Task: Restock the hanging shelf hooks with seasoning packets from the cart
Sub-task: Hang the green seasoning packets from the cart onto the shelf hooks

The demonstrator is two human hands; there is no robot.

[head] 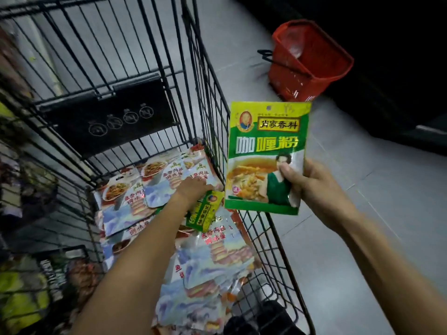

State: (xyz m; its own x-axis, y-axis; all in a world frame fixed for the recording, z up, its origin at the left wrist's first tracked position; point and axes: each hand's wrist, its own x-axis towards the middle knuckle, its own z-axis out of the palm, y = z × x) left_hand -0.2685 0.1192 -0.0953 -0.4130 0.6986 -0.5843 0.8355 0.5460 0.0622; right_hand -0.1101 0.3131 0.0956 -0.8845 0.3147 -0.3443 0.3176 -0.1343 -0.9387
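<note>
Right hand (312,187) pinches the upright green packet (263,153); left hand (191,191) grips a 2nd green packet (205,213) inside the cart (108,112)

Green packet (266,153): bright green with a yellow top band, white and yellow lettering, an orange-yellow dish pictured (and a figure in dark green).
Second green packet (205,212): the same green and yellow, with dark lettering.
Pile of packets (208,269): pale blue and white swirls, red lettering, brown food on white plates.
Cart (212,112): black wire grid.
Cart panel (108,117): black with pale round icons.
Basket (307,59): red.
Floor (362,213): light grey tiles.
</note>
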